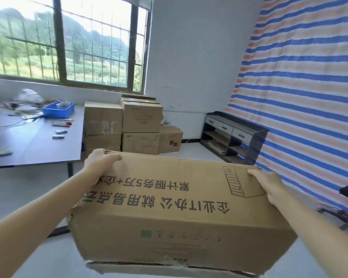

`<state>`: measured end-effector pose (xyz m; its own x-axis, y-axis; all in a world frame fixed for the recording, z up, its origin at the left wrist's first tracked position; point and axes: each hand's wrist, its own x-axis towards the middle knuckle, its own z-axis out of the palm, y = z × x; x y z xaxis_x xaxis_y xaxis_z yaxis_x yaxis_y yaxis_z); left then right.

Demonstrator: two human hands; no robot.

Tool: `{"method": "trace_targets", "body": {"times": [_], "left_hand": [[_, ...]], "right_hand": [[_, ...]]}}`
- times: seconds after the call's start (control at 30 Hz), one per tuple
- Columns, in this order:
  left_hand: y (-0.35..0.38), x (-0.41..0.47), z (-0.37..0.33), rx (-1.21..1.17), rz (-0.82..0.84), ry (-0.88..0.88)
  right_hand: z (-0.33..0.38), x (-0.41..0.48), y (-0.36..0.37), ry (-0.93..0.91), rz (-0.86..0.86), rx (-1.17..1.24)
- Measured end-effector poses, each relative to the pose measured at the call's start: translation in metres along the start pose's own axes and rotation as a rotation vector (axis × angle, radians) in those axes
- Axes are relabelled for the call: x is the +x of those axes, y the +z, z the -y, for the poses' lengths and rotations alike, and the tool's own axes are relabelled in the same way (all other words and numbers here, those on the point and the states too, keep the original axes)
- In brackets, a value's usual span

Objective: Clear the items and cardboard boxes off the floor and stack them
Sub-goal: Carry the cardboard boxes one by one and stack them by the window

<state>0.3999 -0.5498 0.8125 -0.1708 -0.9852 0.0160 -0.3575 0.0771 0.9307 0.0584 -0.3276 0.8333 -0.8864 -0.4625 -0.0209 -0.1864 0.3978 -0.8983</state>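
I hold a large brown cardboard box (169, 213) printed with black characters, raised in front of the stack of brown cardboard boxes (129, 125), nearer the camera. My left hand (100, 161) grips its far left corner and my right hand (267, 183) its far right corner, thumbs on top.

Two hands (99, 160) (266, 182), one held cardboard box (169, 217), at least five stacked boxes (142, 117), one blue bin (58, 111), one table (38, 149), one cabinet (236, 135)

Matt printed cardboard box (169, 213), torn lower edge; blue plastic bin (58, 110).
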Motion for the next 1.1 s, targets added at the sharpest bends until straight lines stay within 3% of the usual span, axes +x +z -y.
{"method": "trace_targets", "body": {"times": [0.17,0.37,0.57,0.87,1.1], "left_hand": [[-0.002,0.087,0.015,0.005,-0.073,-0.058],[0.034,0.175,0.003,0.042,-0.129,-0.011],[0.105,0.254,-0.039,0.119,-0.234,0.065],[0.209,0.351,-0.115,0.101,-0.349,0.077],[0.235,0.406,-0.119,0.025,-0.541,0.088]], "right_hand": [[0.023,0.084,0.096,0.045,0.126,-0.047],[0.029,0.182,0.156,0.087,0.099,-0.049],[0.040,0.283,0.167,0.043,0.015,-0.021],[0.085,0.449,0.160,-0.073,0.035,0.078],[0.114,0.533,0.222,-0.114,0.058,0.163]]}}
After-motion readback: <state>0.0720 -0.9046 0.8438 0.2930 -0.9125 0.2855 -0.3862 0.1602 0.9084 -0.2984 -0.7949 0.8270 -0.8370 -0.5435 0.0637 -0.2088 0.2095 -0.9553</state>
